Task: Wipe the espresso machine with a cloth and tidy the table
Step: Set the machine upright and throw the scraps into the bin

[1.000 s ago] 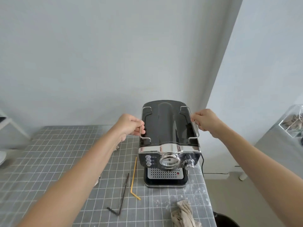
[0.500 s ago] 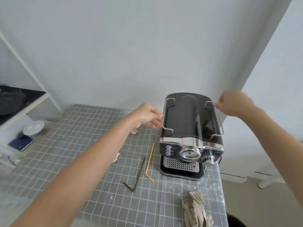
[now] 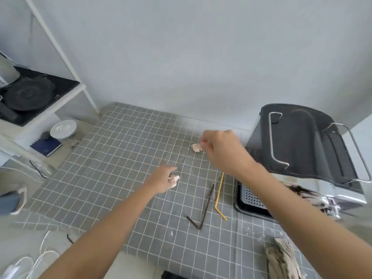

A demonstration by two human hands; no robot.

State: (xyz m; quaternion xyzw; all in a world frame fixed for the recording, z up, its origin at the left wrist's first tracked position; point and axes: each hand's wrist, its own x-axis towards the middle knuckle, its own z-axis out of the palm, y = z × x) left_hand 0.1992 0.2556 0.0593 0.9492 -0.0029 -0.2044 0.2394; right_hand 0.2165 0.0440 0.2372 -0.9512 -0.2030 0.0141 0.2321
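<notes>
The black and chrome espresso machine [image 3: 306,150] stands at the table's right edge. Two crumpled paper wads lie on the grey checked tablecloth [image 3: 120,158]. My left hand [image 3: 162,181] reaches over the nearer wad [image 3: 174,180], with its fingers spread and touching it. My right hand [image 3: 221,150] has curled fingers, and their tips are at the edge of the farther wad [image 3: 196,147]. Whether it grips the wad is unclear. A beige cloth [image 3: 281,260] lies bunched at the front right corner.
A brown bent straw [image 3: 203,208] and a yellow bent straw [image 3: 219,198] lie left of the machine's drip tray [image 3: 251,198]. White specks dot the cloth near the front right. A white shelf [image 3: 50,105] with dark pans, a bowl [image 3: 63,128] and a notebook [image 3: 46,147] stands at the left.
Both hands left the machine's chrome rails and moved left and down to the two paper wads. My view swung left, so the machine now sits at the right edge.
</notes>
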